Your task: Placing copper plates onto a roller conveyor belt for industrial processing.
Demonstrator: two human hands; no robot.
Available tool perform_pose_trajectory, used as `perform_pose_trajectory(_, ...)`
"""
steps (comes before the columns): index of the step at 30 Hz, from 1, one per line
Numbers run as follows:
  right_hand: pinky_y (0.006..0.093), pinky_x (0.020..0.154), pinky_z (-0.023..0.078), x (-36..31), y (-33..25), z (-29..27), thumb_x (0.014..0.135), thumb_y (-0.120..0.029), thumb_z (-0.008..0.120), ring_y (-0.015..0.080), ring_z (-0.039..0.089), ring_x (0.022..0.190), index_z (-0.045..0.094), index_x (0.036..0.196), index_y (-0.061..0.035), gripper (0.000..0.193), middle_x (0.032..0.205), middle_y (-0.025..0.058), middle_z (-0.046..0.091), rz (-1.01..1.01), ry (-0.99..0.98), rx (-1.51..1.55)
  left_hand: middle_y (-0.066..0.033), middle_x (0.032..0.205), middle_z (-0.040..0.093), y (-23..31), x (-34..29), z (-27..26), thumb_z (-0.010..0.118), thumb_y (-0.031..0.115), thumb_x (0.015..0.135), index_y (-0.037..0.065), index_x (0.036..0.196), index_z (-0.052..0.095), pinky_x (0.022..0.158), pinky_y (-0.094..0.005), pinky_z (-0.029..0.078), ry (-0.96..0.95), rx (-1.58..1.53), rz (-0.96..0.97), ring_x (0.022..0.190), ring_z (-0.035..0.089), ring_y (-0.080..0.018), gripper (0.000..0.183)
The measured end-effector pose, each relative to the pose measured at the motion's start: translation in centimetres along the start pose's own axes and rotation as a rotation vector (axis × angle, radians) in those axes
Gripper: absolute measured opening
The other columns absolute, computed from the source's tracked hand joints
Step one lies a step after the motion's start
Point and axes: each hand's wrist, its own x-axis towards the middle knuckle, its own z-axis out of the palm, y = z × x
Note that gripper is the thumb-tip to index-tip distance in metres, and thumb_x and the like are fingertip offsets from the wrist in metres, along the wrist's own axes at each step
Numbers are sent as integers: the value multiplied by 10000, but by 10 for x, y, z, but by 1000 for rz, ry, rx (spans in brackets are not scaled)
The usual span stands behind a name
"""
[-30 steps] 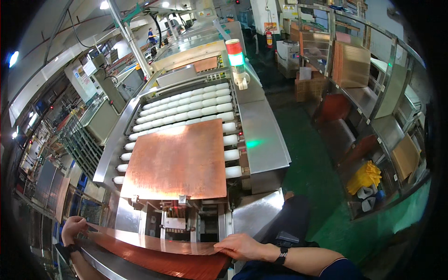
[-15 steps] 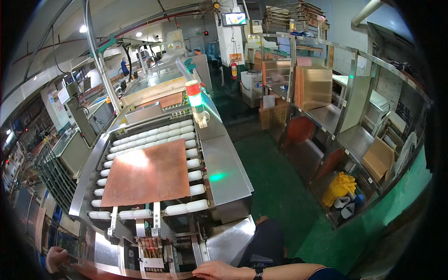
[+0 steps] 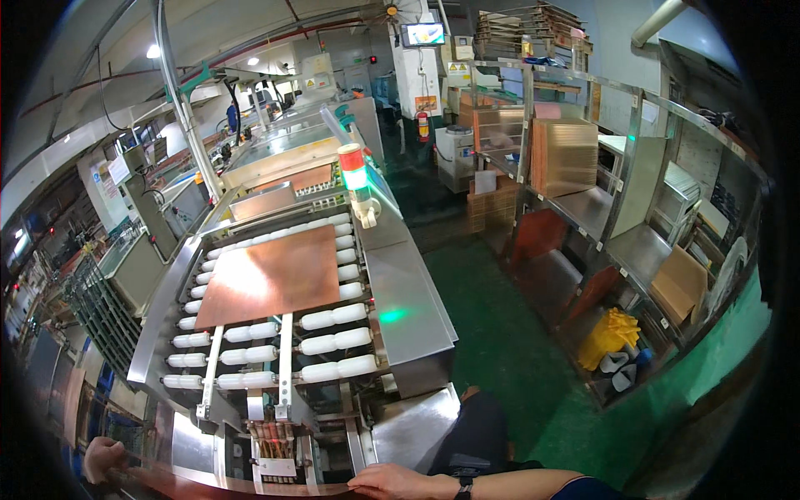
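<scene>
A copper-coloured sheet stretches along the lower edge, only a thin strip of it showing. At its left end my left hand is closed with the fingers curled on it. My right hand grips the right end, with a dark band on the wrist. Ahead of both hands another copper sheet lies flat on the white rollers of a metal-framed conveyor. Two pale guide bars run under its near edge.
A signal light glowing green stands at the conveyor's right, beside a steel side panel. Farther right, metal shelving holds stacked copper-coloured sheets, a cardboard box and a yellow bag-like thing. Metal racks stand left.
The copper sheet on the rollers has travelled away from me, exposing more rollers at the near end. Both hands keep their hold on the nearer sheet, nearly still.
</scene>
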Motion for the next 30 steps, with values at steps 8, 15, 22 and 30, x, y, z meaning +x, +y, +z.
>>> perform_pose_trajectory(8, 473, 741, 505, -5, 1, -1, 933, -174, 636, 404, 620, 869, 678, 1017, -56, 151, 900, 173, 655, 113, -61, -8, -126, 710, 715, 7, 11, 5, 618, 221, 897, -70, 790, 720, 608, -352, 551, -40, 3, 26, 624, 692, -213, 326)
perform_pose_trajectory(15, 417, 812, 528, -6, 6, -6, 997, -222, 608, 342, 644, 965, 684, 1140, -53, 234, 1011, 141, 699, 196, -181, 43, -138, 752, 721, -10, 24, 1, 642, 285, 939, -40, 800, 689, 579, -339, 562, -90, -29, 24, 650, 710, -213, 356)
perform_pose_trajectory(22, 414, 822, 525, -2, 2, -10, 994, -215, 615, 337, 637, 970, 689, 1136, -33, 242, 1024, 138, 705, 235, -216, 32, -126, 756, 727, 2, 14, 1, 648, 296, 943, -19, 858, 685, 560, -317, 556, -73, -27, 8, 653, 716, -194, 329)
perform_pose_trajectory(30, 410, 839, 528, -1, 0, -11, 992, -229, 622, 330, 643, 990, 696, 1127, -36, 247, 1034, 140, 707, 240, -205, 44, -103, 743, 710, -4, 17, 2, 673, 261, 910, -63, 903, 719, 605, -341, 557, -81, -118, 9, 658, 695, -196, 327)
